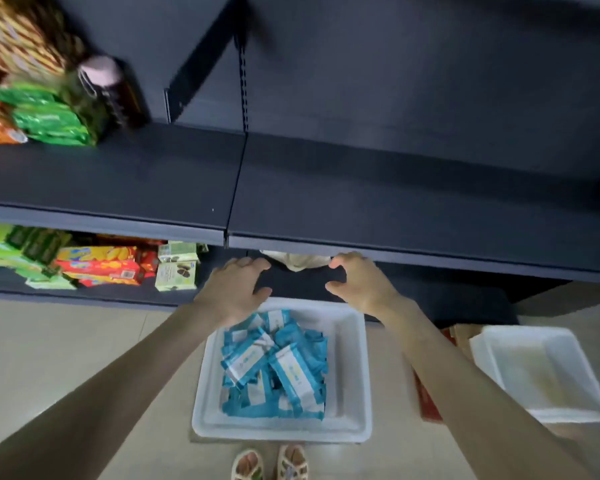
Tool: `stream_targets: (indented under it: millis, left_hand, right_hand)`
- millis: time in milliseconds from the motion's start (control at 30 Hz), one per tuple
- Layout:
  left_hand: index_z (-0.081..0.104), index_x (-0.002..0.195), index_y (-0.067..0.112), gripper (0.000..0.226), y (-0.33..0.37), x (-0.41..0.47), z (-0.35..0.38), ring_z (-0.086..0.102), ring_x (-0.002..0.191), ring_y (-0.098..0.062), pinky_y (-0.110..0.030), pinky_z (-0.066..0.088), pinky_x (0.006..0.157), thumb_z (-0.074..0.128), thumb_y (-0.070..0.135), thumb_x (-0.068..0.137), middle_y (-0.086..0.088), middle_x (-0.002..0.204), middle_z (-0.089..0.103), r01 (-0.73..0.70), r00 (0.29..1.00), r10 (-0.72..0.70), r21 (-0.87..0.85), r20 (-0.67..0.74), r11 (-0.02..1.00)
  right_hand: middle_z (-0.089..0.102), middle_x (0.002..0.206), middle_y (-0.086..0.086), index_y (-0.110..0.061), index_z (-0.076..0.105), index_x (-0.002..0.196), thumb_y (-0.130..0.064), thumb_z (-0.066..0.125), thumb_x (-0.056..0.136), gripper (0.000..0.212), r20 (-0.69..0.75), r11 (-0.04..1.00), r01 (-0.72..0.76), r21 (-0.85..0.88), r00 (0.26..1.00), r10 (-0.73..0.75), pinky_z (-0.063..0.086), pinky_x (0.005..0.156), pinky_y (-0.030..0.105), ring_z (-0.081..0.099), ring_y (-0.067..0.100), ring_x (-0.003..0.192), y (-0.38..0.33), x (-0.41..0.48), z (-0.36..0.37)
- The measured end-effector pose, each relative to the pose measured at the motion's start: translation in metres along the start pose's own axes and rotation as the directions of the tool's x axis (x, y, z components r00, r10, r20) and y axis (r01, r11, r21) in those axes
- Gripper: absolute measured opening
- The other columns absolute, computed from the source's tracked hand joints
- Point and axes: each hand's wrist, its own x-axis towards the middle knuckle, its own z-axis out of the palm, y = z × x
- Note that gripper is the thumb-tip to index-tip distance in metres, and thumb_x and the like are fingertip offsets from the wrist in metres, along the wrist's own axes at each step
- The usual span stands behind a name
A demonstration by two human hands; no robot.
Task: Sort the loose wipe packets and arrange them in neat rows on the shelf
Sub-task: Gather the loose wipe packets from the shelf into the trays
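The wipe packets (274, 362) lie in a loose heap, blue and white, inside a white tray (357, 375) on the floor, right in front of the person's sandals (271, 462). They overlap at all angles and some are tilted up on others. None are on the shelf (395, 202) yet, so the sorting looks barely begun.

Both arms reach out over the far edge of the tray, just below the shelf's front lip. The left hand (238, 289) and the right hand (357, 285) face each other, well apart. On each the grip is half open, fingers curved and thumb spread away from them, with nothing in it.

The packets look light and soft: thin, glossy film pouches, flat and a little pillowy. I'd expect them to slide over one another easily and to bend if pinched by a corner. The safer hold is probably across the flat middle, thumb on one face and fingers on the other. Squaring a few into a small stack and clamping its two long sides should also work. Squeezing hard seems needless, as the film would only buckle and slip.

Another white tray (541, 372) sits on the floor to the right. Green packs (49, 116) stand at the shelf's left end and snack boxes (101, 265) on the level below.
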Motion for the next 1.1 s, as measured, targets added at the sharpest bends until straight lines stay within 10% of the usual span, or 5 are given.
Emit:
stream_targets:
  millis: [567, 1100]
  left_hand:
    - [0.039, 0.139, 0.021, 0.053, 0.130, -0.068, -0.286, 0.039, 0.128, -0.024, -0.037, 0.033, 0.102, 0.051, 0.043, 0.093, -0.004, 0.135, 0.047, -0.246, 0.781, 0.352, 0.265, -0.516, 0.932]
    - [0.043, 0.134, 0.019, 0.052, 0.156, 0.070, -0.344, 0.042, 0.125, -0.025, -0.040, 0.039, 0.100, 0.054, 0.046, 0.091, -0.005, 0.132, 0.047, -0.056, 0.798, 0.112, 0.111, -0.592, 0.992]
  right_hand:
    - [0.043, 0.136, 0.008, -0.014, 0.049, 0.133, -0.026, 0.063, 0.090, 0.047, -0.455, 0.981, 0.139, -0.132, 0.871, -0.184, 0.038, 0.104, 0.037, 0.044, 0.027, 0.127, -0.084, -0.124, -0.282]
    - [0.042, 0.137, 0.006, -0.016, 0.047, 0.133, -0.028, 0.066, 0.088, 0.051, -0.460, 0.958, 0.238, -0.160, 0.841, -0.286, 0.041, 0.100, 0.035, 0.047, 0.024, 0.121, -0.061, -0.003, -0.385]
